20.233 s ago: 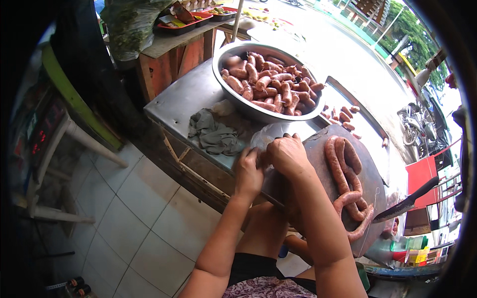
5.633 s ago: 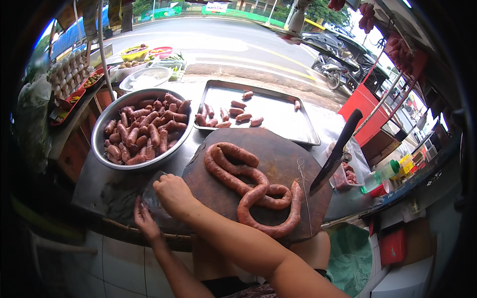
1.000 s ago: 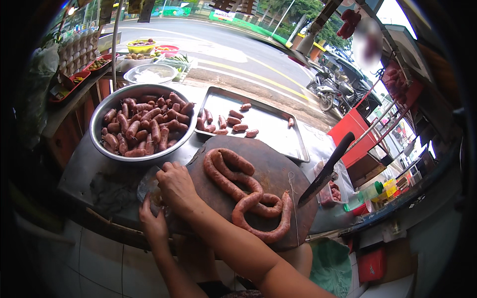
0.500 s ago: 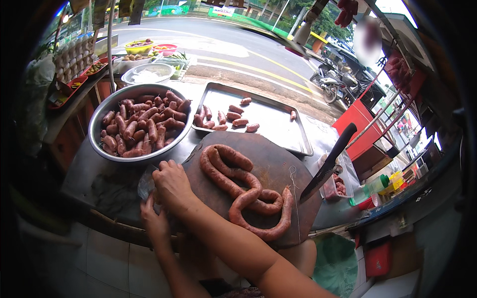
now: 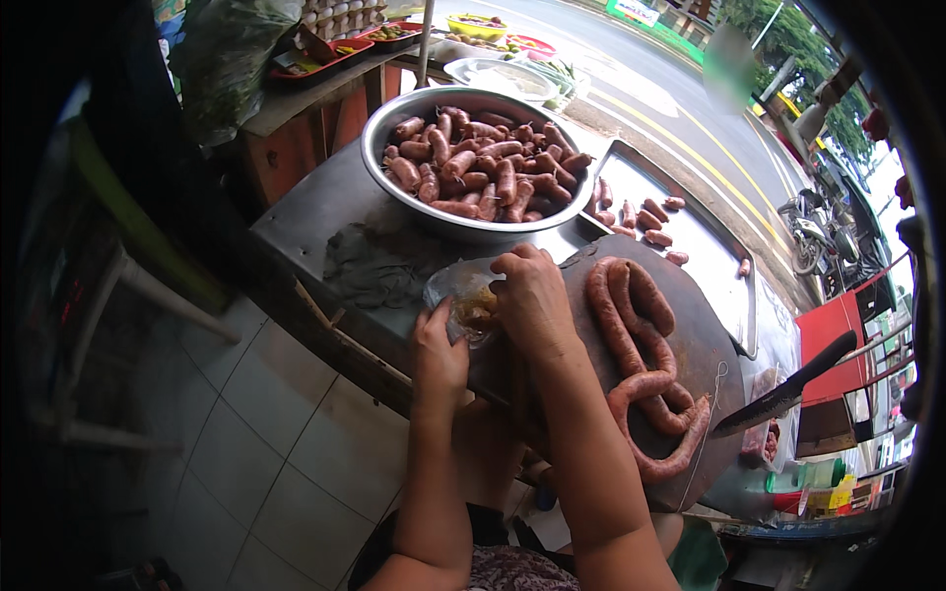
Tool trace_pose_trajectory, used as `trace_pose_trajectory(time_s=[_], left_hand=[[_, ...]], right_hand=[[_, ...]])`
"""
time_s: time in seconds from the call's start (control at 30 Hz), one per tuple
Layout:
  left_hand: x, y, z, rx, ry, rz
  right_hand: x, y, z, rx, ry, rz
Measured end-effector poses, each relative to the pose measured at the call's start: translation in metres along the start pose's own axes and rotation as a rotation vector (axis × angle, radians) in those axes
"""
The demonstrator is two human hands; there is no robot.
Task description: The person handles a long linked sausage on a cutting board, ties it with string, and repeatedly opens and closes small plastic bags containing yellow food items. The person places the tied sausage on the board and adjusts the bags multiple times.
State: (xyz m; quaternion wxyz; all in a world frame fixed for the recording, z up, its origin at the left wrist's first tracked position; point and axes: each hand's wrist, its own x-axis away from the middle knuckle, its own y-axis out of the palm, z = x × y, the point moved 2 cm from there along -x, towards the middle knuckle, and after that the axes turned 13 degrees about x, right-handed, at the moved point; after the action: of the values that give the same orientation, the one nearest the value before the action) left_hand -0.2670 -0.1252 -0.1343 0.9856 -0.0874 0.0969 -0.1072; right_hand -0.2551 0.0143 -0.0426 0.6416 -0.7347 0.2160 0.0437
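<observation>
My left hand grips the lower side of a clear plastic bag with brownish bits inside. My right hand is closed at the bag's right edge, fingertips pinching its rim. To their right, a long uncut sausage lies in loops on a round wooden board. A thin string lies by the sausage's end. At the board's right edge a dark-handled knife stands tilted. Beyond my hands, a steel bowl is heaped with short tied sausages.
A metal tray behind the board carries several short sausages. Dark grey cloth lies left of the bag on the metal table. Red trays and eggs are at the far left. A plastic box of meat sits beyond the knife.
The view has swung left, so the table things sit further right in the picture. My hands have drawn apart a little, and the bag now shows open with its contents visible.
</observation>
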Motion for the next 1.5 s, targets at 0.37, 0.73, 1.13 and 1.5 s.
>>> trace_pose_trajectory(time_s=[0.37, 0.73, 1.13, 1.5], left_hand=[[-0.004, -0.003, -0.014, 0.055, -0.018, 0.008], [-0.009, -0.003, -0.02, 0.143, -0.061, -0.081], [-0.011, -0.003, -0.024, 0.128, -0.015, -0.076], [-0.012, -0.001, -0.017, 0.113, -0.052, -0.081]], right_hand=[[0.011, 0.02, -0.018, 0.31, -0.246, -0.153], [0.013, 0.031, -0.027, 0.616, -0.244, -0.283], [0.003, 0.04, -0.029, 0.595, -0.201, -0.362], [0.002, 0.039, -0.029, 0.522, -0.182, -0.34]])
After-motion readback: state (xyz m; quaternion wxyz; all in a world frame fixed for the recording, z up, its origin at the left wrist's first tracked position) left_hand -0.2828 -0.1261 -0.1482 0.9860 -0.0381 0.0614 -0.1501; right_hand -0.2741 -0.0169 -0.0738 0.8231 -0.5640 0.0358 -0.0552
